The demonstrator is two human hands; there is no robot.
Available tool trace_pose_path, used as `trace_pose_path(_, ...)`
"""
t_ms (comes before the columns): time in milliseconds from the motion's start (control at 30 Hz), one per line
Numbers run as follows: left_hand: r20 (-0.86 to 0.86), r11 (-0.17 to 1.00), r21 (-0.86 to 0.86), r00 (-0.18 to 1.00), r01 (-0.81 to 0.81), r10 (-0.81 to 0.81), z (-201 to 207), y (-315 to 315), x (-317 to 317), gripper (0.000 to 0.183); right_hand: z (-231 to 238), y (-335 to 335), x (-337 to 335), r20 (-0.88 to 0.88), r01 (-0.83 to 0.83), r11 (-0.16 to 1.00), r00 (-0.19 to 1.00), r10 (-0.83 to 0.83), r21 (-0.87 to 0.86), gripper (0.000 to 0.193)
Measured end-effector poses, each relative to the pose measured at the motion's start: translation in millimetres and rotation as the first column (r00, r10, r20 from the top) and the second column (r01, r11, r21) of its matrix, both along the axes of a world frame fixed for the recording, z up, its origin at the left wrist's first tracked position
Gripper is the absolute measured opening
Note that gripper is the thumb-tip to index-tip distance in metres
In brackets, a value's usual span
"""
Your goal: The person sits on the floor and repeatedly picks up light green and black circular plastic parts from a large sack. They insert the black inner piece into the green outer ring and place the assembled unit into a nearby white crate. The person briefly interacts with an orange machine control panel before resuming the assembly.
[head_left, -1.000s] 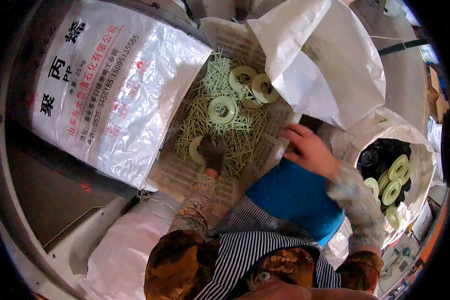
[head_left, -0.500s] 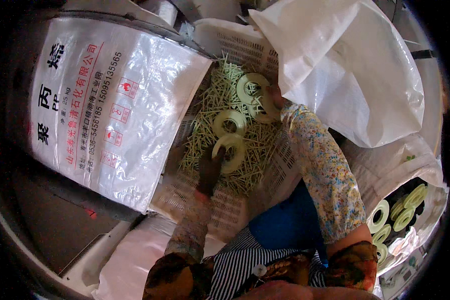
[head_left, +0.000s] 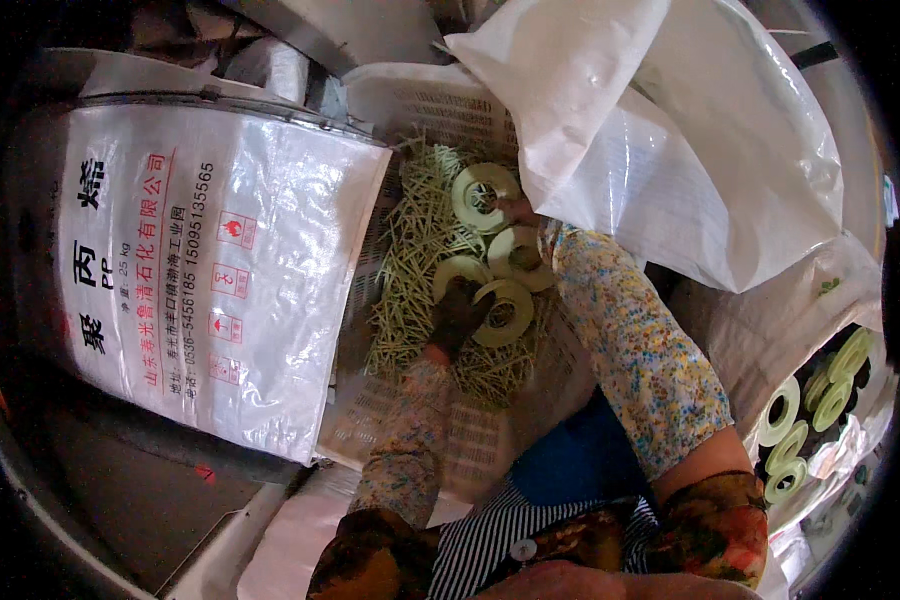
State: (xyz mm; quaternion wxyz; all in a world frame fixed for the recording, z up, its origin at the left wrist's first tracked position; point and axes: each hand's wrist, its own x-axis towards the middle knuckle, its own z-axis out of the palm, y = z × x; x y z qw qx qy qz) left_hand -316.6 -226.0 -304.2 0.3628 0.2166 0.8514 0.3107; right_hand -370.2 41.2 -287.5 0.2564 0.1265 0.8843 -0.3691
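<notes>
A pile of thin pale green sticks (head_left: 410, 235) fills a perforated crate (head_left: 465, 440) in front of me. On the sticks lie several flat pale green plastic rings. My left hand (head_left: 455, 315), in a dark glove, is closed on the edge of the nearest ring (head_left: 524, 318) and overlaps a second ring (head_left: 458, 266) just beyond it. My right hand (head_left: 518, 211) has its fingers at the right edge of the farthest ring (head_left: 460, 197) and seems to pinch it; the fingertips are partly hidden. Below that hand another ring (head_left: 500, 250) rests on the sticks.
A white printed woven sack (head_left: 280, 300) hangs over the crate's left side. Another white sack (head_left: 690, 160) bulges over its far right. At right, an open sack (head_left: 740, 320) holds several more rings (head_left: 778, 412). A blue cloth (head_left: 570, 455) lies across my lap.
The view has shifted. My right hand has moved from the ring at the right to the farthest one, and that right-hand ring now lies free. My left hand stays by the near rings.
</notes>
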Motion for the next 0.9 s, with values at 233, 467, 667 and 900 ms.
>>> trace_pose_path(233, 0.634, 0.624, 0.279, 0.628, -0.730, 0.451, 30.8, -13.7, 19.8, 0.064, -8.4, -19.1, -3.8, -0.028, 0.217, 0.965, 0.974, -0.223, -0.146, 0.047)
trace_pose_path(467, 0.864, 0.360, 0.164, 0.310, -0.918, 0.396, 23.4, 6.9, 27.7, 0.060, -7.8, -52.4, 42.5, 0.118, 0.438, 0.817, 0.897, -0.427, -0.375, 0.044)
trace_pose_path(667, 0.480, 0.656, 0.365, 0.737, -0.660, 0.475, 83.8, 4.1, 41.4, 0.049, 27.4, -70.2, 77.4, 0.290, 0.670, 0.424, 0.685, -0.668, -0.609, 0.042)
trace_pose_path(900, 0.857, 0.002, 0.478, 0.465, -0.879, -0.223, 112.5, -88.9, 51.6, 0.041, 237.5, -67.0, 118.6, 0.528, 0.625, 0.105, 0.727, -0.439, -0.773, 0.045)
